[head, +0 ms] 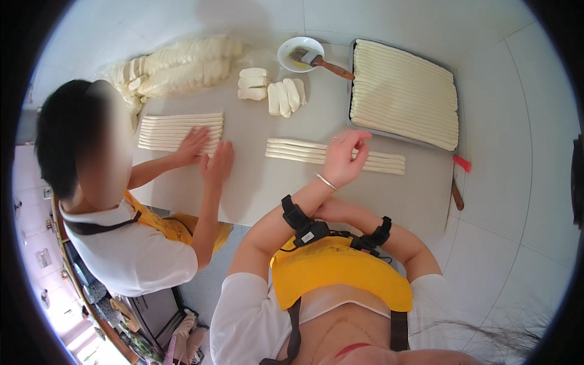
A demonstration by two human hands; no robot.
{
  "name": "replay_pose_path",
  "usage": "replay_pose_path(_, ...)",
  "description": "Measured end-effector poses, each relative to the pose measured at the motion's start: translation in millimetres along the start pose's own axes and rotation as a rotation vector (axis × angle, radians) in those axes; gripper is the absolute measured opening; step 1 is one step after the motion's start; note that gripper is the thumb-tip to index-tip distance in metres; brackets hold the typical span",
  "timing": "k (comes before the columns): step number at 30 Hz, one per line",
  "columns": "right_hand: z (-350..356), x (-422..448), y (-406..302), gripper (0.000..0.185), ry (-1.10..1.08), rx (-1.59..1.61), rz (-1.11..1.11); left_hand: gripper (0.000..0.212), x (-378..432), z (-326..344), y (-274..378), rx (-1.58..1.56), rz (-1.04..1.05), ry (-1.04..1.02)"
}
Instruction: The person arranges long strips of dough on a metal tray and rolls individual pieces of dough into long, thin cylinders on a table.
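Note:
My left hand (347, 153) is loosely curled over the middle of several long dough strips (294, 153) on the work table (255, 182); nothing shows between its fingers, and whether it touches the strips is unclear. A bangle circles that wrist. Tucked under my left forearm, my right hand (326, 211) is mostly hidden, so what it may hold cannot be seen. Beyond them, short dough pieces (285, 96) lie in two groups. A white bowl (299, 54) with yellowish liquid bears a wooden-handled brush (331, 67). To the right, close rows of dough strips (404, 93) fill a dark tray (392, 133).
At the left, a co-worker (137, 246) rests both hands on or near another row of dough strips (180, 132). Plastic-covered dough pieces (182, 66) lie behind. A red object (462, 163) and a wooden handle (457, 195) are at the table's right edge.

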State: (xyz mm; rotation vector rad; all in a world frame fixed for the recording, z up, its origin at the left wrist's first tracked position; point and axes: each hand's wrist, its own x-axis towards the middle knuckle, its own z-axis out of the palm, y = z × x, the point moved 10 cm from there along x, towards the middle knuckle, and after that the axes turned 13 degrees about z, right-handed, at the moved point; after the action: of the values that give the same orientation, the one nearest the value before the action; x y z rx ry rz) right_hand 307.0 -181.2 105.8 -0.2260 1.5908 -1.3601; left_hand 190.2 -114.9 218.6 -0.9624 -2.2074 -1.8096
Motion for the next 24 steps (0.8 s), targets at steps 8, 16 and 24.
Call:
replay_pose_path(8, -81.1, 25.1, 24.6, 0.027, 0.106, 0.447, 0.155, 0.037, 54.7, -108.1, -161.2, 0.676, 0.098, 0.058)
replay_pose_path(16, -132.0, 49.5, 29.0, 0.021, 0.183, 0.484, 0.068, 0.033, 58.5, -117.8, -252.9, 0.904, -0.244, -0.242)
replay_pose_path(24, -225.9, 72.7, 11.7, 0.033, 0.755, 0.209, -0.140, 0.038, 34.3, -105.6, -178.4, 0.546, 0.081, -0.310)
